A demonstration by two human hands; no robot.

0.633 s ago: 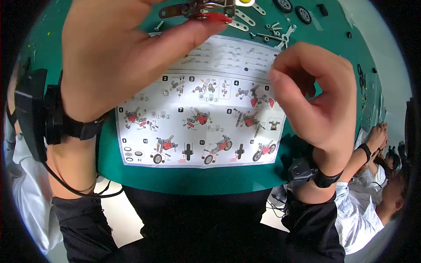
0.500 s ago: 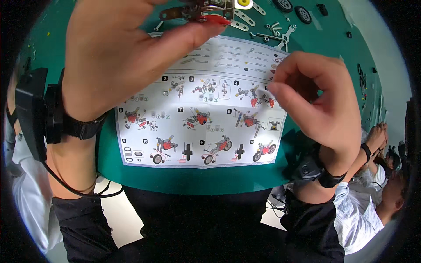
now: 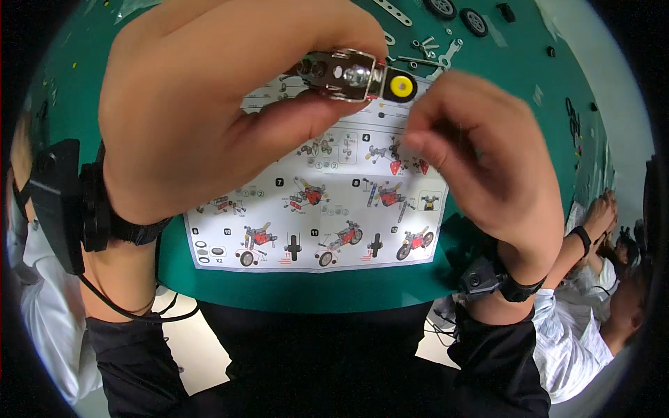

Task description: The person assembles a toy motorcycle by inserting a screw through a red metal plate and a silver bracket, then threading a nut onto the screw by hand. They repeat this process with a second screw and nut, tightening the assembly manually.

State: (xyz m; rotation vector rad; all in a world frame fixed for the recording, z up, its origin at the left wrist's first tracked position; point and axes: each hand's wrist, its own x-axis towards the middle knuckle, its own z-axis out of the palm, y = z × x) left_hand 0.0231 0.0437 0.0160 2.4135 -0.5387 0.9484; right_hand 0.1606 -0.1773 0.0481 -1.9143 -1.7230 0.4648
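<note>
Pinching a small metal assembly (image 3: 348,73) between thumb and fingers, the left hand (image 3: 216,118) fills the picture from 9 to 12 o'clock, raised close to the camera; the assembly is a shiny perforated bracket with a yellow hub in a dark wheel (image 3: 402,86) at its 3 o'clock end, and it sits just above the picture's centre, toward 12 o'clock; the grip is tight on the bracket, thumb beneath and fingers over the top. The right hand (image 3: 481,167) is at 3 o'clock of the assembly, blurred, its fingers curled with the tips bunched near the yellow hub; whether they hold anything or touch the wheel cannot be told. Both wrists carry dark bands with small devices, and the sleeves are black.

Below the hands lies a white instruction sheet (image 3: 320,223) with numbered drawings of a red-and-grey vehicle, flat on a green table (image 3: 334,289); its near edge runs toward 6 o'clock. At 1 o'clock, well apart from the hands, loose metal strips and screws (image 3: 432,49) and two black wheels (image 3: 456,12) lie on the green surface. At 4 o'clock another person's arm (image 3: 592,237) in a white sleeve shows past the table's edge.
</note>
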